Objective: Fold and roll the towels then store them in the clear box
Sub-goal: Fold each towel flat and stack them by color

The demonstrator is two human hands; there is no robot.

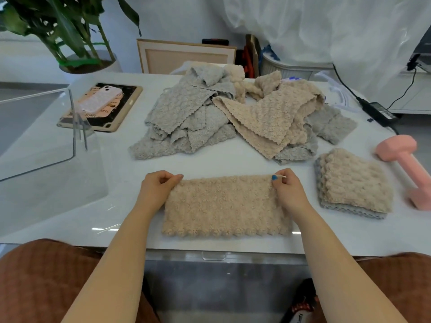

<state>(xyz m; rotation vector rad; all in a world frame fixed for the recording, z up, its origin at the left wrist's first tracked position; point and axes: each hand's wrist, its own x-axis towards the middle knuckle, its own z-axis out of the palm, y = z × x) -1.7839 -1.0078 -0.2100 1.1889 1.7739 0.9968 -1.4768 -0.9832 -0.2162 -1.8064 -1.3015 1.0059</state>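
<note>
Both hands [161, 185] [288, 186] pinch the far corners of the fluffy beige folded towel [224, 206].

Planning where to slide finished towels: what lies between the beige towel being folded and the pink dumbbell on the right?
In the head view, a small stack of folded towels, beige over grey, lies between the beige towel and the pink dumbbell.
</note>
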